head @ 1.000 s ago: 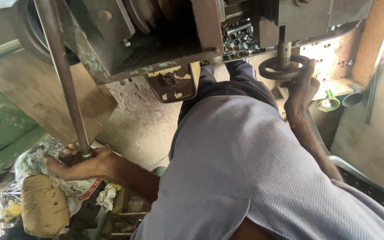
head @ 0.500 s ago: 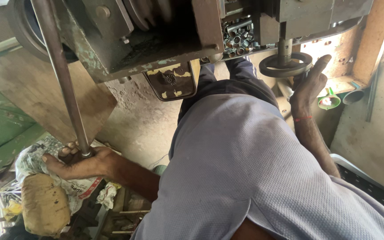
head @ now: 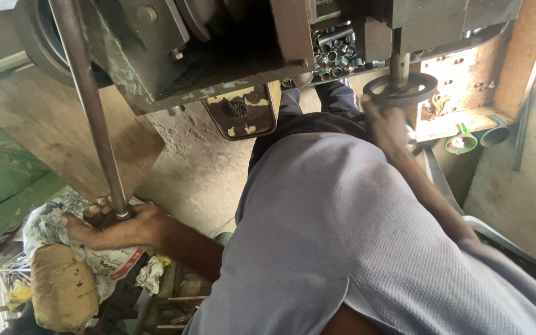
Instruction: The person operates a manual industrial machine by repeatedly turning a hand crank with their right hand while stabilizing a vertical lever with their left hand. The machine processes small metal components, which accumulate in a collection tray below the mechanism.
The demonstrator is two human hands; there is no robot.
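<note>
Steel lever (head: 91, 118) – left hand (head: 116, 226) fingers clamped, right hand (head: 384, 124) fingers on handwheel (head: 400, 89), white printed bag (head: 110, 263) below

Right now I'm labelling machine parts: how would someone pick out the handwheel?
Find the big dark machine across the top. At its right end a vertical shaft drops to the handwheel, where the right hand is. It is the only round, spoked ring there.

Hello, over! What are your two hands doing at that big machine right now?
Left hand gripped round the end of the long steel lever. Right hand blurred, at the small handwheel, grip unclear. Nothing between hands and machine.
</note>
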